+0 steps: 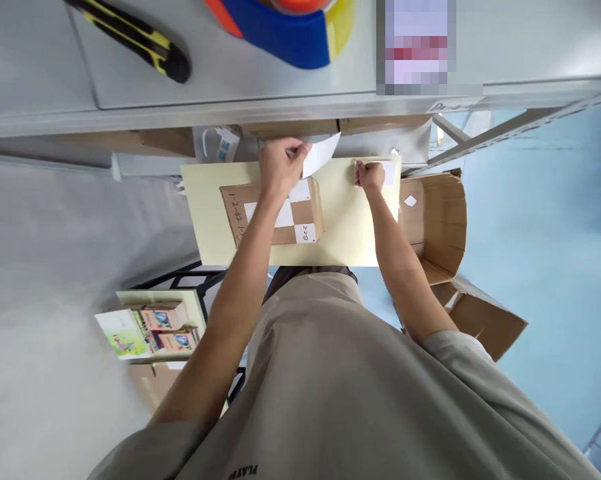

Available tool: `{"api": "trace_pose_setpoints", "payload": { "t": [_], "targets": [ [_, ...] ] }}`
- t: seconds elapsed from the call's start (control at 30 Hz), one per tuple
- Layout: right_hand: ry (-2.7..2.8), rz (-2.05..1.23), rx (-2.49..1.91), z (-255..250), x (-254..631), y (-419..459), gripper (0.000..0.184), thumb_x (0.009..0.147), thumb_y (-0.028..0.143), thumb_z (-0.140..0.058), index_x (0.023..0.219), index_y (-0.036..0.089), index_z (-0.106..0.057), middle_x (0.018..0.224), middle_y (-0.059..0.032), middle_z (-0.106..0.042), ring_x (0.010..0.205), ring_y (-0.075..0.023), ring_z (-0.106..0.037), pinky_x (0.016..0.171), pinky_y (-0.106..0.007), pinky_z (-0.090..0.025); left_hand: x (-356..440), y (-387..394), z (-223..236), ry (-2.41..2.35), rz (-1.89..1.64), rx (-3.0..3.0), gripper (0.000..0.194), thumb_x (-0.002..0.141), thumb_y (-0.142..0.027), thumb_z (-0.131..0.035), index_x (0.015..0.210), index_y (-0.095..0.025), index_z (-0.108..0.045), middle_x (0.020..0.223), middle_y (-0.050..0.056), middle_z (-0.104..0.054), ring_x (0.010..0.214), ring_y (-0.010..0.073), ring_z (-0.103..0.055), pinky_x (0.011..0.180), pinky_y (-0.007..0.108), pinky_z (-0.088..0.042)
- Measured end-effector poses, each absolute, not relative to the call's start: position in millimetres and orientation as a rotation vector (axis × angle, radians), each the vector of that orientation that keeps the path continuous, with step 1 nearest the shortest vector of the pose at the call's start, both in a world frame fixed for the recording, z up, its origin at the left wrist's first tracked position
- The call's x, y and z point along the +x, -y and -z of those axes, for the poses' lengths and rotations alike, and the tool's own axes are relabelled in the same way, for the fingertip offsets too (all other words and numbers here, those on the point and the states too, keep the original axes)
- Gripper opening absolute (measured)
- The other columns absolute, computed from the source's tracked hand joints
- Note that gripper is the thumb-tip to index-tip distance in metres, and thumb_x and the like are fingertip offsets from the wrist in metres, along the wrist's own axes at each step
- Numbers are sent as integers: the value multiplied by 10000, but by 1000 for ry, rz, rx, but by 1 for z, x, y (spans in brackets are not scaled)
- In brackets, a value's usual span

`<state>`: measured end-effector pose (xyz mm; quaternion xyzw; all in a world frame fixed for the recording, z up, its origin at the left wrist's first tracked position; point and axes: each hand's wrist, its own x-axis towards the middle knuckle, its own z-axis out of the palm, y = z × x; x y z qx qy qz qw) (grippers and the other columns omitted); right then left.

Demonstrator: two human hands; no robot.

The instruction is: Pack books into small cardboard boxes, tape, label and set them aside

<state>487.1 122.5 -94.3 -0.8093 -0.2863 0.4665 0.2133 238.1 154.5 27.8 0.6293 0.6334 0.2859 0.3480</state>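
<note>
My left hand point(279, 168) is closed in a pinch on a white paper slip point(321, 155) that it holds up above the far edge of a pale yellow board point(350, 230). Under that forearm, a small cardboard box point(305, 217) with white labels and handwriting lies on the board. My right hand point(369, 177) is closed at the board's far right corner, with its fingers on a white label point(389, 173) that lies there. Both arms reach forward from my grey shirt.
A grey shelf top point(280, 93) in front holds a yellow-black utility knife point(135, 40) and a blue-orange tape roll point(290, 27). An open cardboard box point(443, 220) and another carton point(485, 323) stand at the right on the blue floor. Small printed boxes point(163, 330) sit lower left.
</note>
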Motion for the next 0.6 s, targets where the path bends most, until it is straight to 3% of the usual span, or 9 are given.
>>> {"api": "trace_pose_setpoints", "payload": {
  "t": [0.2, 0.3, 0.4, 0.5, 0.6],
  "targets": [
    [784, -1330, -2276, 84, 487, -129, 508, 1209, 359, -713, 721, 215, -713, 611, -36, -743, 607, -190, -776, 818, -301, -681, 189, -58, -117, -1650, -866, 1444, 536, 1051, -748, -814, 1104, -228, -933, 863, 45, -875, 663, 169, -792, 662, 284, -678],
    [822, -1398, -2090, 50, 469, -113, 561, 1106, 630, -834, 724, 247, -684, 577, -13, -701, 628, -195, -782, 786, -306, -696, 167, -15, -132, -1655, -854, 1359, 542, 989, -750, -878, 1150, -237, -950, 846, 46, -881, 714, 205, -853, 704, 306, -729],
    [837, -1672, -1711, -4, 440, -73, 642, 977, 866, -845, 794, 260, -736, 640, -26, -724, 742, -220, -825, 763, -320, -711, 146, 13, -132, -1623, -845, 1290, 541, 953, -735, -915, 1188, -249, -953, 856, 56, -891, 794, 253, -894, 753, 363, -770],
    [879, -1852, -1438, -53, 410, -28, 703, 848, 971, -877, 829, 275, -782, 742, -36, -771, 844, -228, -822, 781, -347, -706, 129, 30, -128, -1572, -850, 1230, 511, 941, -691, -929, 1190, -246, -947, 938, 75, -915, 813, 264, -901, 759, 391, -780],
    [951, -1779, -1334, -79, 390, -2, 697, 722, 947, -984, 766, 285, -771, 775, 0, -763, 781, -192, -729, 749, -352, -654, 112, 40, -130, -1534, -843, 1181, 536, 922, -632, -951, 1276, -232, -917, 1058, 98, -930, 812, 266, -902, 727, 383, -768]
  ]
}}
